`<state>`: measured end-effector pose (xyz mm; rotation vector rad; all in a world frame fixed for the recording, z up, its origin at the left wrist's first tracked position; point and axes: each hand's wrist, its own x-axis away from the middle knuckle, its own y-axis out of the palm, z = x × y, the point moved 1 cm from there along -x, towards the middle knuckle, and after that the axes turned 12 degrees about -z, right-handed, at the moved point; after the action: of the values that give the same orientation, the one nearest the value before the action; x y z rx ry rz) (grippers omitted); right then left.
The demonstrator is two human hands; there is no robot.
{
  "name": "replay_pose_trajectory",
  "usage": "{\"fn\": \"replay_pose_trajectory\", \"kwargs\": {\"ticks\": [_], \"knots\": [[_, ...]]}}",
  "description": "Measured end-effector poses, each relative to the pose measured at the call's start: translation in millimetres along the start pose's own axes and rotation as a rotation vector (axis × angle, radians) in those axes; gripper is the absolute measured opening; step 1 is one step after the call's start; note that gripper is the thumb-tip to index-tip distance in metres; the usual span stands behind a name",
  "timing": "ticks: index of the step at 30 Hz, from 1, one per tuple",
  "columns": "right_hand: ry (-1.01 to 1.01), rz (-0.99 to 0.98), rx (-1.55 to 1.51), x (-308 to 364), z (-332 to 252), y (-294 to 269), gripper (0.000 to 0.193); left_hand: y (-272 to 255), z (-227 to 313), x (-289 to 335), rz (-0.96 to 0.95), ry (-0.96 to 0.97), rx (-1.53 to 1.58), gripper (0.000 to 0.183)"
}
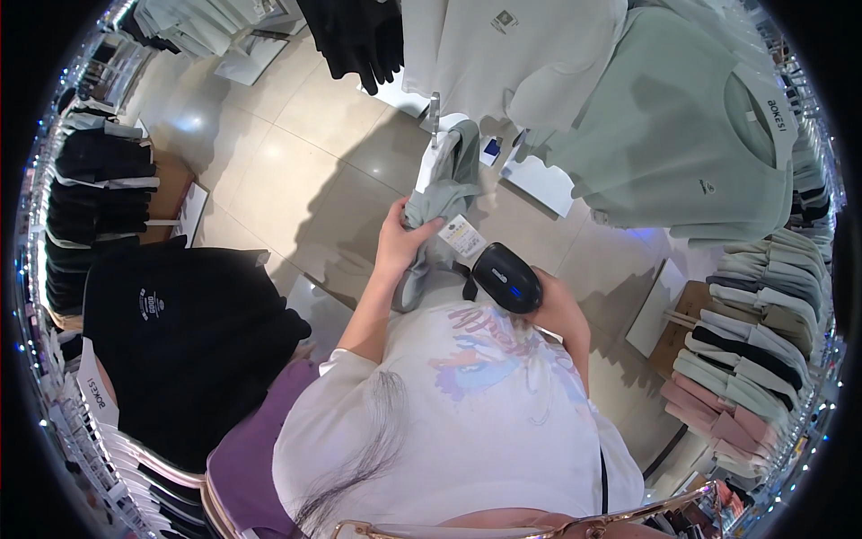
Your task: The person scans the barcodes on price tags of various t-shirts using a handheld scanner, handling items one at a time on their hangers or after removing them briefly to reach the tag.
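My left hand [402, 241] is closed on a grey-green garment [440, 205] in front of my body, with the thumb laid across the cloth. A white and yellow price tag [461, 237] sticks out beside the thumb. In my right hand [549, 304] is a black rounded barcode scanner [505, 277] with a small blue light, its front end close to the tag. Most of the right fingers are hidden behind the scanner. The garment's upper part lies by a white hanger [431, 157] and a clear upright piece.
A pale green shirt [682, 117] and a white shirt [503, 54] hang ahead. At left hangs a black T-shirt [189, 341] beside a purple garment [260, 449]. Packed racks of clothes [736, 359] line the right side. Beige floor tiles [287, 153] show between the racks.
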<state>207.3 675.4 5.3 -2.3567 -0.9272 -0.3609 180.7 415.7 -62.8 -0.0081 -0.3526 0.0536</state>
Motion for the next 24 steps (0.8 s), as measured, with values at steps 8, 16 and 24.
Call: {"fn": "replay_pose_trajectory", "kwargs": {"ticks": [8,16,24], "knots": [[0.015,-0.005,-0.116,17,25,-12,0.045,25,5,9,-0.042,0.042,-0.157,0.059],[-0.012,0.2,-0.226,72,91,-31,0.047,72,40,32,-0.135,0.141,-0.678,0.044],[-0.02,0.21,-0.352,154,158,-62,0.041,161,83,31,-0.362,0.333,-1.195,0.033]]}}
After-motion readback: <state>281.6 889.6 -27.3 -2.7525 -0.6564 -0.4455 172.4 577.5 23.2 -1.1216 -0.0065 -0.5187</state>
